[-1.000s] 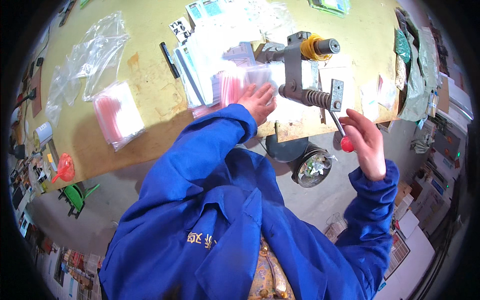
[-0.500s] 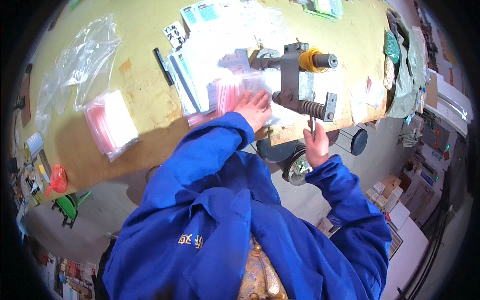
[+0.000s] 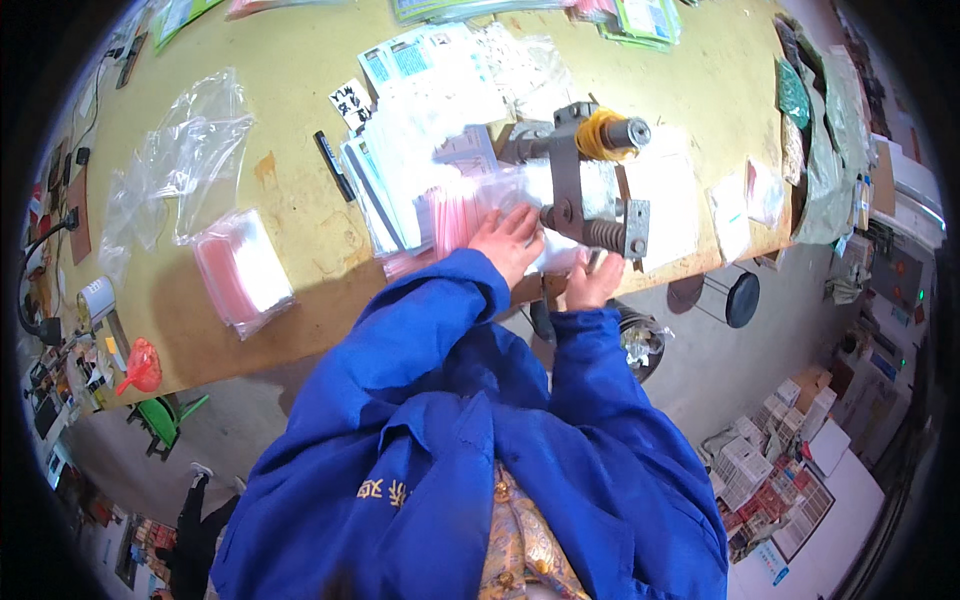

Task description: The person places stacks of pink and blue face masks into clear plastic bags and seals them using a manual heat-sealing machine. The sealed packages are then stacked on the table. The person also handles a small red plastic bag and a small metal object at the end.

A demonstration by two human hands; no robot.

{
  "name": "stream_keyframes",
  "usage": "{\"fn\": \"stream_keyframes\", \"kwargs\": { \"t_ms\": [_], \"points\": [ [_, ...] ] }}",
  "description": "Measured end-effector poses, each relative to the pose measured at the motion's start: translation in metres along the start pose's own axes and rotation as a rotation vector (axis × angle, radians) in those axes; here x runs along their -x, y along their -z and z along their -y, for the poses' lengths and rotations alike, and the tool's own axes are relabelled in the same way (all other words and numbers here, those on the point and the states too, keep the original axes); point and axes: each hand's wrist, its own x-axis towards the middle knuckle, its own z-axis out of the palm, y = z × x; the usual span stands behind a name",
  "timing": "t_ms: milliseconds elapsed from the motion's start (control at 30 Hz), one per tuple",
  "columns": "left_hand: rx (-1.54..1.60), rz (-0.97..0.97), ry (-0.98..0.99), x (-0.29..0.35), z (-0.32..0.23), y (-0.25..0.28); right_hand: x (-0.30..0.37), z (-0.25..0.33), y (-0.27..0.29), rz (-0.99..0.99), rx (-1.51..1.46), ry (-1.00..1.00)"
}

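A grey metal hand press [image 3: 567, 180] stands at the table's front edge, with yellow rubber bands [image 3: 600, 133] looped round its upper bar. My right hand [image 3: 592, 283] is closed round the press lever [image 3: 597, 258], just below the coil spring. Flat on a stack of clear plastic bags with pink edges [image 3: 456, 215] lies my left hand [image 3: 508, 243], fingers spread and reaching close to the press. The bags' right end runs in under the press, where the machine hides part of it.
Printed sheets [image 3: 385, 190] and a black marker [image 3: 334, 165] lie left of the bags. Farther left are another pink bag stack [image 3: 240, 270] and loose clear film [image 3: 195, 150]. A black round stool [image 3: 741, 299] stands beyond the table edge on the right.
The press lever has swung left and toward the table in my right hand, and the press arm has turned with it. My left hand stays on the bags. The whole view has shifted slightly.
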Motion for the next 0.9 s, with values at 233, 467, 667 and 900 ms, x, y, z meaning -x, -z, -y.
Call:
{"fn": "stream_keyframes", "kwargs": {
  "t_ms": [233,467,667,900],
  "points": [
    [0.007,0.089,0.016,-0.004,-0.003,-0.002,-0.053,0.013,0.211,0.389,-1.046,-0.461],
    [0.017,0.113,0.01,0.001,-0.003,0.014,-0.022,-0.006,0.113,0.573,-0.813,0.028],
    [-0.215,0.022,0.036,-0.008,-0.007,-0.005,-0.071,-0.004,-0.008,0.533,-0.787,-0.058],
    [-0.143,-0.175,0.033,-0.015,-0.006,-0.021,-0.102,0.008,-0.019,0.495,-0.345,0.492]
  ]
}}
